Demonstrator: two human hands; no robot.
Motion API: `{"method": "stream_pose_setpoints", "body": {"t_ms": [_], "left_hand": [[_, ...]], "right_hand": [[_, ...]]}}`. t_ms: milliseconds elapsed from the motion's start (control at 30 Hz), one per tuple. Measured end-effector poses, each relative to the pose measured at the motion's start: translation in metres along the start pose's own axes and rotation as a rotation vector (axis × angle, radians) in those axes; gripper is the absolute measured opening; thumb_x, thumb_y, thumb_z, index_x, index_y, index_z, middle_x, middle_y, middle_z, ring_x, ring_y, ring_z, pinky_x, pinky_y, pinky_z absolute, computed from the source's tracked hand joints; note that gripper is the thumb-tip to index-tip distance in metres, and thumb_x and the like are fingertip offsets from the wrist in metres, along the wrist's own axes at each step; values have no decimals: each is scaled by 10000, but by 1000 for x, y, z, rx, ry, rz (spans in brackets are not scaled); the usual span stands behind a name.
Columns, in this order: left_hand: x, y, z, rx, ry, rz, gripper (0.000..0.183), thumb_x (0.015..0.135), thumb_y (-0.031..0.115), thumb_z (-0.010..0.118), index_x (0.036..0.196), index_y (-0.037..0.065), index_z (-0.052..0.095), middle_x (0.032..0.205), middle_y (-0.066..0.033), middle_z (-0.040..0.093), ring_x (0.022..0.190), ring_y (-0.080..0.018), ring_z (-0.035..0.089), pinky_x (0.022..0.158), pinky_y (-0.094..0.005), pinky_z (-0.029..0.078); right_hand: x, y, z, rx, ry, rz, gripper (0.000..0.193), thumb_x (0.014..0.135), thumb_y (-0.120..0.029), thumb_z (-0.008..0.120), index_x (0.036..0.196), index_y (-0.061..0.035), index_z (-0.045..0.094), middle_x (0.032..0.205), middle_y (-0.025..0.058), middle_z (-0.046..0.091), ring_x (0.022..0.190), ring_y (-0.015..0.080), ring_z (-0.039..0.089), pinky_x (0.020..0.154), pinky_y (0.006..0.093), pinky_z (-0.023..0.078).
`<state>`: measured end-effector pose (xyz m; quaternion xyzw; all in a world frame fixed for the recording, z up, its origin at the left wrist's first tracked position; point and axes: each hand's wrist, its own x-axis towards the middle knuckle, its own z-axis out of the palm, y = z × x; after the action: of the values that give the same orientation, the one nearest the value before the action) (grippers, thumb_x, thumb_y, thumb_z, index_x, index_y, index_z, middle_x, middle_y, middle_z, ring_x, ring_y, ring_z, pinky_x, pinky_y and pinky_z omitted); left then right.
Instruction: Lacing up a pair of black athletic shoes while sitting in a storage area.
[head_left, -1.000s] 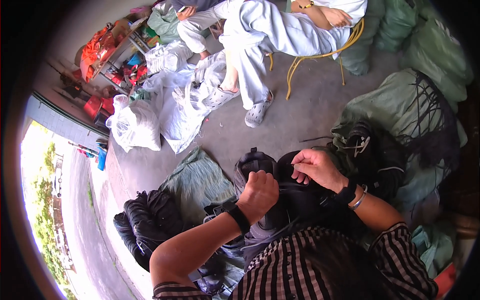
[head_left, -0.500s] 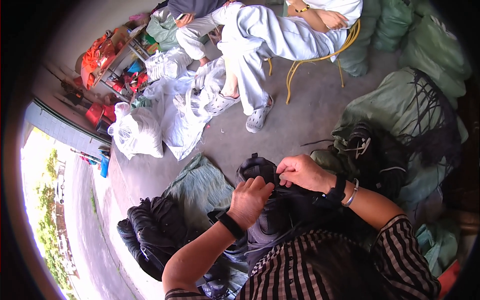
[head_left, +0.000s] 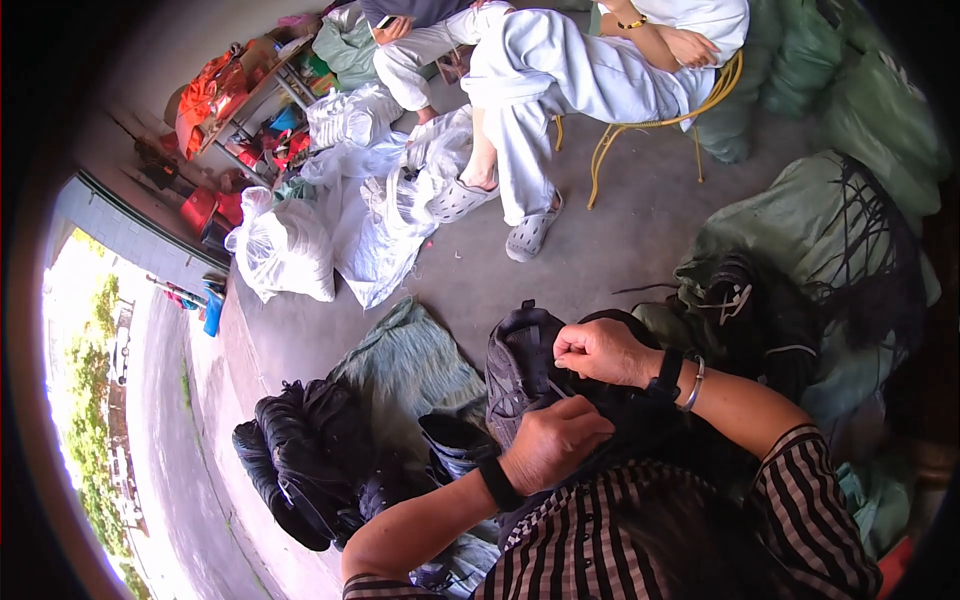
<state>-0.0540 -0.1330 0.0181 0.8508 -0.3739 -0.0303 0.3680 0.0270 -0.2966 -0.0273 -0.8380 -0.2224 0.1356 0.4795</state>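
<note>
A black sneaker rests in front of my lap, its heel loop pointing away from me. My right hand is over the right side of its opening, thumb and fingertips pinched together. Nearer to me, my left hand is closed over the front part of the sneaker, its fingers pointing right. What either pinch holds is too thin and dark to make out. Dark fabric lies beneath the hands and merges with the shoe. Another dark shoe stands just left of the sneaker.
Several black shoes are heaped at the left beside a green woven sack. At the right, more black shoes lie against a big green sack. Two people sit ahead, one on a yellow chair. White bags stand far left.
My left hand has moved toward me and to the right, away from the shoe's opening. The right hand stays near the opening. More of the sneaker now shows, and the whole view has shifted slightly.
</note>
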Motion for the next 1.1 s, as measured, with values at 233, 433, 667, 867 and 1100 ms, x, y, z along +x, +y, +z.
{"method": "stream_pose_setpoints", "body": {"t_ms": [233,433,667,867,1100], "left_hand": [[7,24,17,-635,-116,-210,193,792,68,705,981,75,667,886,-50,646,835,-199,649,728,-276,520],[27,-37,-55,414,154,7,108,732,122,687,805,88,614,854,-55,594,840,-251,570,711,-360,503],[12,-71,-50,587,-31,-109,102,714,160,663,700,81,599,811,-47,515,888,-264,521,731,-371,503],[9,-78,-44,496,-65,-182,105,745,176,612,693,84,618,862,-36,535,981,-269,479,738,-399,498],[4,-81,-49,390,-95,-214,109,754,197,613,712,97,622,889,-44,530,997,-289,459,738,-420,482]], "right_hand": [[-6,-3,4,-90,89,-137,80,793,-141,661,830,-77,631,655,64,638,578,184,630,542,299,472],[-7,-6,3,-249,113,-212,74,784,-175,616,748,-110,615,661,101,624,658,306,627,588,401,478],[2,-20,4,-419,-22,-195,60,779,-137,605,766,-79,615,668,129,628,682,329,635,609,415,490],[0,-23,17,-406,80,-138,88,764,-133,614,745,-48,603,667,155,621,669,343,627,609,438,482],[8,-29,8,-484,16,39,106,763,-137,610,755,-35,639,732,164,643,758,344,635,687,437,490]]}}
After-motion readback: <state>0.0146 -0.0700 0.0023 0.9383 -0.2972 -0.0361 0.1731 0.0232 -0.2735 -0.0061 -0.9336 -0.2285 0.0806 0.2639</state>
